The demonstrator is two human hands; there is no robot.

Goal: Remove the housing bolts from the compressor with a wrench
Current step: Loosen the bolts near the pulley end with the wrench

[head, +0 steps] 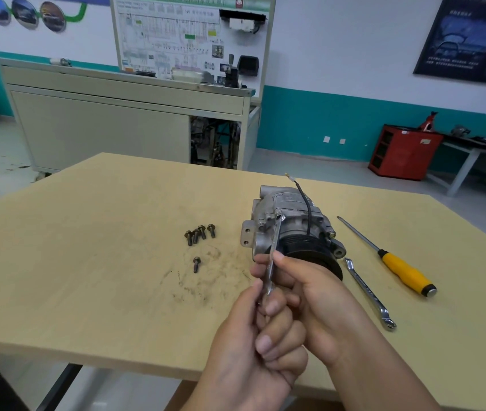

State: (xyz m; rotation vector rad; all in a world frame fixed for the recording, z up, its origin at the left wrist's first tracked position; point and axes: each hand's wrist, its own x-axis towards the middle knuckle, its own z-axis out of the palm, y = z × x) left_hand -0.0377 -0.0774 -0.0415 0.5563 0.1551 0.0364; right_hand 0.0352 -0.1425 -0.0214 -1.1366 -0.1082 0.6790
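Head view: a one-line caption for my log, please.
Left hand and right hand grip a wrench on the compressor; five loose bolts lie nearby.

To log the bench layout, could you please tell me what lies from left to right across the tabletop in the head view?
Loose bolts → compressor → spare wrench → yellow-handled screwdriver. Left hand, right hand and their wrench overlap the compressor: omitted.

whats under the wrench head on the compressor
The wrench head rests on top of the compressor housing; what it grips underneath is covered by the head and cannot be seen.
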